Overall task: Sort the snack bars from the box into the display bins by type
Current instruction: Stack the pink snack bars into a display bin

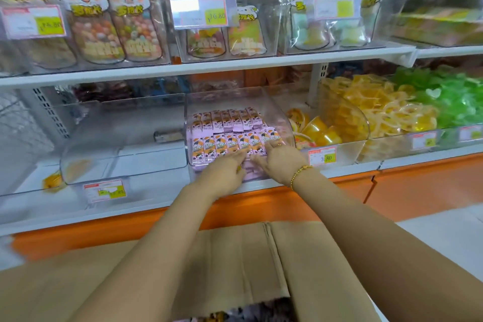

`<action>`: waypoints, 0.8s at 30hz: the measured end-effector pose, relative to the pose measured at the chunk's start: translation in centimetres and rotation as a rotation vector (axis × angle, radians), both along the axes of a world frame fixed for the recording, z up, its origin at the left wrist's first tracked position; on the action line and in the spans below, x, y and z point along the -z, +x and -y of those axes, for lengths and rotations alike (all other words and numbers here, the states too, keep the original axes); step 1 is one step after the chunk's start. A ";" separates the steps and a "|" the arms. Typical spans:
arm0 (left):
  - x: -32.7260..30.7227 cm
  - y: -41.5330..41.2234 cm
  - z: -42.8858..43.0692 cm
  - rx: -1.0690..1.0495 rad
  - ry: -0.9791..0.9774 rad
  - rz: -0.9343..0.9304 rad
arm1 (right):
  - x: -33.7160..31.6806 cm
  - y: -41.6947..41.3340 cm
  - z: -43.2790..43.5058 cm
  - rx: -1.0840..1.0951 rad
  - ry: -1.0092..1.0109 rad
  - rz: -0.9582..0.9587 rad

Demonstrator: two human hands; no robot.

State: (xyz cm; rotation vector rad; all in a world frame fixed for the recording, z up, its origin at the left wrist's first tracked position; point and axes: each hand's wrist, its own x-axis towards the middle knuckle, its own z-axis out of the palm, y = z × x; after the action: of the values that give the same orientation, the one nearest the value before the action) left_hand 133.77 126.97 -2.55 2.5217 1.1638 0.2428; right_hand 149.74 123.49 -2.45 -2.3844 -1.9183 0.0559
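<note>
Presently, left hand and right hand outstretched flat on glossy pink oblong snack bars, long axes front-to-back, clear curved bin.

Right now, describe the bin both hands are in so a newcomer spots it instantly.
On the bottom shelf above the orange base, look at the centre clear bin. It alone holds neat rows of pink snack bars; its right neighbour holds orange jelly cups.

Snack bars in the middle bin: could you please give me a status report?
Both open: left hand and right hand flat on the front row. Two rows of pink snack bars in the clear bin. Nothing blocking.
</note>
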 end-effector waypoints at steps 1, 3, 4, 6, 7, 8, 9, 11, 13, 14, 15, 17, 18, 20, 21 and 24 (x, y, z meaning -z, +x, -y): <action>0.0 -0.8 0.8 -0.039 -0.031 0.083 | -0.3 -0.5 0.7 -0.003 0.020 0.055; 0.0 -2.9 3.1 -0.134 -0.037 0.249 | -0.8 -1.5 2.4 -0.028 0.045 -0.005; 0.1 -4.1 4.7 -0.177 -0.033 0.318 | -1.1 -2.1 3.5 -0.034 0.075 -0.109; 1.5 -6.6 8.0 -0.237 -0.078 0.431 | -1.6 -3.0 6.0 -0.093 0.224 -0.258; 2.6 -7.9 9.6 -0.270 -0.120 0.478 | -1.8 -3.5 7.2 -0.149 0.290 -0.274; 4.0 -9.3 11.1 -0.304 -0.172 0.507 | -1.9 -4.0 8.4 -0.210 0.286 -0.262; 5.4 -10.6 12.8 -0.328 -0.225 0.530 | -1.8 -4.7 9.7 -0.274 0.208 -0.258; 8.3 -12.9 15.6 -0.406 -0.321 0.545 | -0.8 -6.3 12.1 -0.358 -0.053 -0.320; 11.7 -15.0 17.5 -0.530 -0.407 0.473 | 1.5 -7.8 13.8 -0.374 -0.295 -0.343; 13.8 -16.1 17.9 -0.600 -0.476 0.430 | 3.2 -8.3 14.5 -0.366 -0.395 -0.341; 15.7 -17.1 18.0 -0.691 -0.564 0.419 | 5.3 -8.7 15.1 -0.336 -0.477 -0.358; 18.1 -18.3 18.2 -0.855 -0.799 0.474 | 9.3 -9.4 16.6 -0.248 -0.566 -0.424; 18.7 -18.7 18.2 -0.914 -0.884 0.532 | 11.1 -9.7 17.3 -0.198 -0.571 -0.462; 17.9 -18.8 18.3 -0.982 -0.914 0.738 | 14.1 -10.6 18.9 -0.122 -0.529 -0.561; 17.3 -19.0 18.0 -0.985 -0.866 0.882 | 15.3 -11.1 19.5 -0.107 -0.505 -0.587; 14.9 -19.9 16.7 -0.939 -0.516 0.934 | 17.5 -12.7 20.4 -0.113 -0.433 -0.580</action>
State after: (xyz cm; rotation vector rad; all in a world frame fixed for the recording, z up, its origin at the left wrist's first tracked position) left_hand 113.86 110.28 -17.47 1.0209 1.5591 1.0359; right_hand 137.08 103.13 -19.93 -2.1195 -1.8654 1.1351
